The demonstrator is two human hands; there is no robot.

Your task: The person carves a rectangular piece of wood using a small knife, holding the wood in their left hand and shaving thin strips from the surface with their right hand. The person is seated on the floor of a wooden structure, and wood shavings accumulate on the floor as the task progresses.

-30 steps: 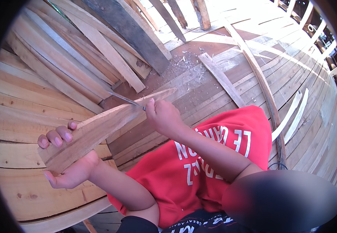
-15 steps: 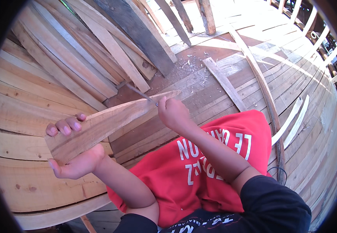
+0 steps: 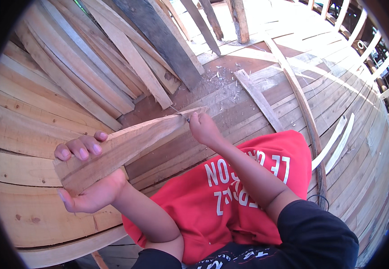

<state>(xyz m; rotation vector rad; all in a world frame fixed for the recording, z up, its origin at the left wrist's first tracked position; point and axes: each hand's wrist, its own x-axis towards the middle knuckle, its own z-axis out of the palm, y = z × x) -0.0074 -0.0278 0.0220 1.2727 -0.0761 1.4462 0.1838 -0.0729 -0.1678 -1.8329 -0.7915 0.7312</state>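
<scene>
A tapered wooden board (image 3: 118, 154) slants across in front of me, its wide end low at the left and its narrow end up at the right. My left hand (image 3: 87, 179) grips the wide end from below, with the fingertips curled over the upper edge and the thumb underneath. Near the narrow end, my right hand (image 3: 202, 128) is closed on a thin metal-bladed tool (image 3: 181, 114). The blade lies at the board's upper edge and points away from me; whether it is a knife or a file I cannot tell. Most of the handle is hidden in the fist.
Loose planks (image 3: 127, 58) lean at the upper left beside a curved plank wall (image 3: 28, 166). Wood shavings (image 3: 223, 83) litter the plank floor (image 3: 360, 143). A short board (image 3: 259, 101), a long curved strip (image 3: 300, 94) and pale strips (image 3: 341, 143) lie to the right. Red cloth (image 3: 181, 201) covers my lap.
The tool's blade has swung and now looks shorter, seen more end-on. My right hand has shifted slightly right along the board. My left hand and the board have moved a little to the right.
</scene>
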